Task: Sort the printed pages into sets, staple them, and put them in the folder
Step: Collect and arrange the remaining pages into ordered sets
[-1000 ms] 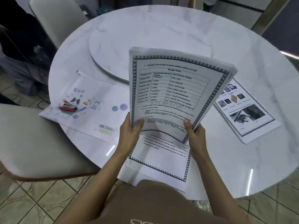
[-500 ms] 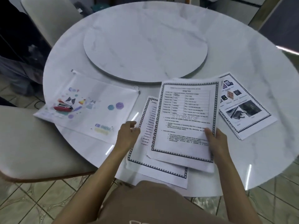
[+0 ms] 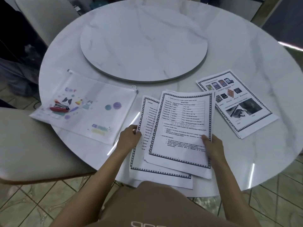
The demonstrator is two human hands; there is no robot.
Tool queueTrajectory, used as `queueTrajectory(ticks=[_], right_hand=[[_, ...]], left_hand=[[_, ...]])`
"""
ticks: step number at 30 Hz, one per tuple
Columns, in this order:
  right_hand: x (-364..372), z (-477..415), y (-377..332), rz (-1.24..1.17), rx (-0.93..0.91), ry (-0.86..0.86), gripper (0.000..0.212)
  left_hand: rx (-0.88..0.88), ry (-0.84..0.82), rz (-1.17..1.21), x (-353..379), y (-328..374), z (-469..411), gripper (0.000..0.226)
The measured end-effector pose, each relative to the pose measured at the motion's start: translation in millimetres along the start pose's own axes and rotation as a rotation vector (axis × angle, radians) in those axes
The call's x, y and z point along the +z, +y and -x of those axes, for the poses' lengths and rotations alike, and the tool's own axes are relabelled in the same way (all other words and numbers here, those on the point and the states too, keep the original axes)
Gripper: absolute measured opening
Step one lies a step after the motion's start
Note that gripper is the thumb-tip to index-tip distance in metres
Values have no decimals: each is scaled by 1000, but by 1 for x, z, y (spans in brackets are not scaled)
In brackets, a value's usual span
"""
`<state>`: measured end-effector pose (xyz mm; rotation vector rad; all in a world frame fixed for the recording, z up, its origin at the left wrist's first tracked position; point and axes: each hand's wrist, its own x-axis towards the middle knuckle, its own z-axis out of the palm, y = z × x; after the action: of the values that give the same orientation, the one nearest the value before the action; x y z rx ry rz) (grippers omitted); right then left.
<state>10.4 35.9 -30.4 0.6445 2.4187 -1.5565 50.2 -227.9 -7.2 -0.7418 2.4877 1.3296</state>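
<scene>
A stack of bordered printed pages with a table on top [image 3: 182, 128] lies on the white marble table [image 3: 246, 51] near its front edge. My right hand [image 3: 211, 145] grips this stack at its right side, thumb on top. Under it lies another bordered text page [image 3: 146, 141], whose left edge my left hand [image 3: 129, 136] pinches. A third set of pages with photos [image 3: 236, 102] lies to the right. A translucent zip folder with cartoon prints [image 3: 85, 108] lies at the left, and a red stapler [image 3: 59, 108] rests on it.
A round marble turntable [image 3: 144, 41] fills the table's middle. A beige chair [image 3: 29, 145] stands close at the left, another chair [image 3: 45, 15] at the back left. Tiled floor shows below the table edge.
The stack I held up in both hands came down flat on the table over the lower page. My left hand let go of it and moved to the lower page's left edge.
</scene>
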Motion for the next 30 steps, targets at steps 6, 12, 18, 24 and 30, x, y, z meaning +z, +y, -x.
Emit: queueTrajectory(ticks=[6, 12, 18, 24, 30], right_hand=[[-1, -1, 0, -12, -5, -12, 26], [6, -3, -9, 2, -35, -33, 26], [13, -4, -14, 0, -50, -53, 27], [18, -3, -14, 21, -62, -85, 28], [20, -4, -13, 19, -75, -99, 29]], left_hand=[[138, 220, -73, 1, -11, 1, 36], [266, 427, 15, -46, -20, 4, 20], [238, 625, 7, -95, -32, 0, 22], [247, 562, 252, -121, -38, -4, 22], [230, 516, 547, -128, -28, -3, 31]])
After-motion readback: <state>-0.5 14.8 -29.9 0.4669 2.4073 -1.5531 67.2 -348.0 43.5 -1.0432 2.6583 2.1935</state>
